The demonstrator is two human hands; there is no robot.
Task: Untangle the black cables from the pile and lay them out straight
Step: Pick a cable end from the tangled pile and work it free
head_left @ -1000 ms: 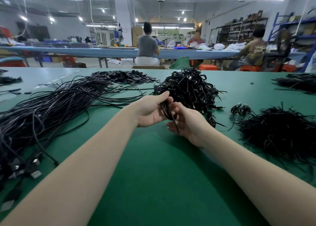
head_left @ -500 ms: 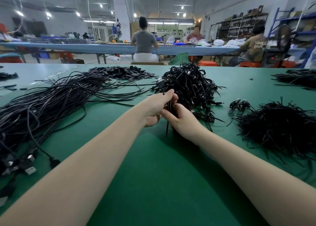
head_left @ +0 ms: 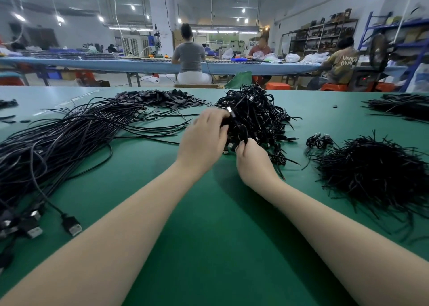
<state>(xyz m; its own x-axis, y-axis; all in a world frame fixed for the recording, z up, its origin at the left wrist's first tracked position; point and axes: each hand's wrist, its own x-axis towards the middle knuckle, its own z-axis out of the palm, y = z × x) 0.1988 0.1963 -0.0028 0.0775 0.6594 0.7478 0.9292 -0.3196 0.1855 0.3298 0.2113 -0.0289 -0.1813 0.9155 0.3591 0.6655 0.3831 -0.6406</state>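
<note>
gripping a black cable [head_left: 241, 131] at the tangled pile [head_left: 255, 115], left hand [head_left: 204, 138] and right hand [head_left: 251, 159] fingers curled on it

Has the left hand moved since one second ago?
Yes. The left hand moved away from the person, up to the tangled cable pile on the green table.

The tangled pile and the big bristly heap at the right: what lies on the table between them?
In the head view, a small cable bundle lies between the pile and the heap; around it, bare table.

Tangled black cable pile [head_left: 253, 115]; straightened cables [head_left: 58, 143] left.
</note>
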